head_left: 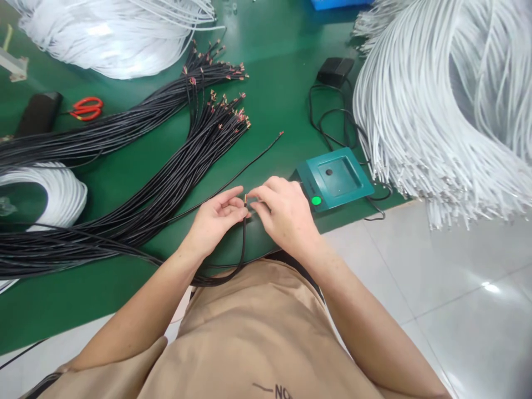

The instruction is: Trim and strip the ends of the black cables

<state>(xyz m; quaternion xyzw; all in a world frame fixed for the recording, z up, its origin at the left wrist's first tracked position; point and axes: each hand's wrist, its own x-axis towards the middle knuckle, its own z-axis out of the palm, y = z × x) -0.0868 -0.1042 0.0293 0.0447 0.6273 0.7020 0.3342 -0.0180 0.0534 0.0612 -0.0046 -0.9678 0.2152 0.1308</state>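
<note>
Between my hands, in front of my body, a black cable (244, 238) stands with its end up, showing bare copper and coloured inner wires at the tip. My left hand (218, 215) pinches it just below the stripped end, thumb against curled fingers. My right hand (286, 213) has thumb and index finger drawn together at the wire ends from the right side; the exact contact is partly hidden. From there the cable loops down past my apron and off to the left. One single black cable (260, 157) lies behind my left hand, its stripped tip pointing to the upper right.
Bundles of black cables (178, 166) with stripped ends cover the green table's left side. Right of my hand sits a teal device (338, 180) with a green dot. White cable coils (415, 100) hang over the right edge. Red-handled scissors (87, 108) lie at the left.
</note>
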